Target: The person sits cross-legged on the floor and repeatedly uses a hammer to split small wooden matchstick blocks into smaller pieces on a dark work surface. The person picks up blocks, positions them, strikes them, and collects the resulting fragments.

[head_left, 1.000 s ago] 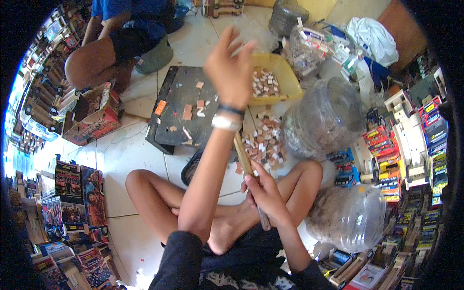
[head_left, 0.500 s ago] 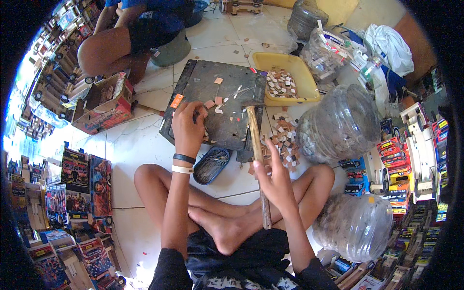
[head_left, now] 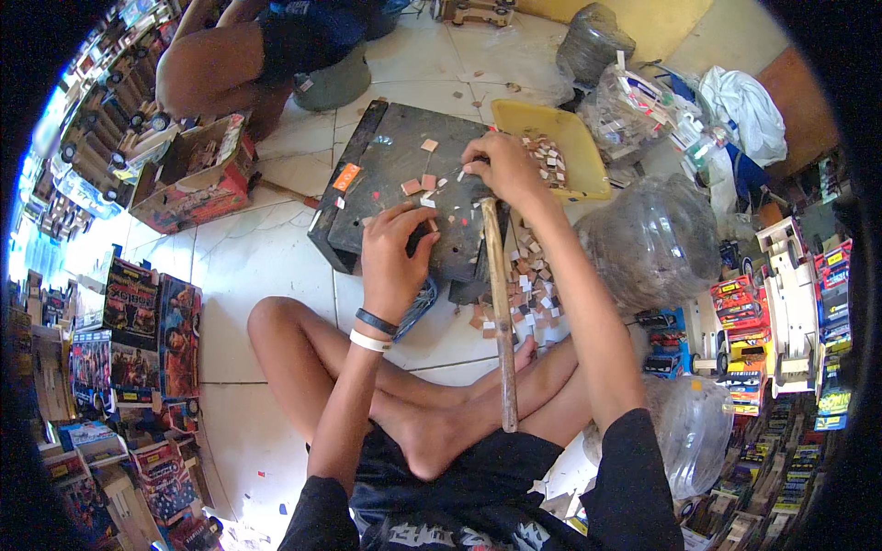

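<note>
My left hand (head_left: 397, 250) is over the near part of a dark, low work block (head_left: 390, 151), its thumb and forefinger curled together around something small that I cannot make out. Farther right, my right hand (head_left: 507, 172) reaches to the block's far right part. Its fingertips are pinched at the surface beside a tiny pale piece, and what they grip is hidden. A hammer (head_left: 501, 312) rests with its head on the block's right edge and its wooden handle toward me, held by neither hand. Small brown square pieces (head_left: 411, 186) and an orange piece (head_left: 346, 176) lie on the block.
A blue tray (head_left: 421, 308) is partly hidden by my left wrist. Loose squares (head_left: 528, 294) cover the floor at right, near a yellow basin (head_left: 588, 165) and a large clear plastic jar (head_left: 657, 243). Toy trucks (head_left: 138, 340) crowd both sides. Another person (head_left: 216, 73) sits at far left.
My right hand has left the hammer handle's side and reached forward onto the block. My left hand has shifted right and nearer, now covering most of the blue tray with its wrist.
</note>
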The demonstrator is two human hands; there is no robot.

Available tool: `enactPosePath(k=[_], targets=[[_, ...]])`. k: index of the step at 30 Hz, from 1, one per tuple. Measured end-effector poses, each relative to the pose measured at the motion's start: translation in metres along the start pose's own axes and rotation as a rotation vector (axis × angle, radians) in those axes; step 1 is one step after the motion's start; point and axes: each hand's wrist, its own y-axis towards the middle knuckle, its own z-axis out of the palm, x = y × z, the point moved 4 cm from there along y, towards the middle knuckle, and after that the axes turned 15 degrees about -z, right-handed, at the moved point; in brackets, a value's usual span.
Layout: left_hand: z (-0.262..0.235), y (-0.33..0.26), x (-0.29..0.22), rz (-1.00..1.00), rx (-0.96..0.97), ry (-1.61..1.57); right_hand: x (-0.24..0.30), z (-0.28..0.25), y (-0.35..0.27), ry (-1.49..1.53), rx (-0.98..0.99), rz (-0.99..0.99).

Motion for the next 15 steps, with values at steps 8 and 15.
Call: enactPosePath(k=[8, 15], targets=[[-0.003, -0.003, 0.004, -0.090, 0.053, -0.118, 0.020, -0.014, -0.005, -0.078, -0.093, -0.165], [-0.012, 0.003, 0.002, -0.027, 0.055, -0.171, 0.036, -0.035, -0.024, 0.361, -0.363, 0.027]])
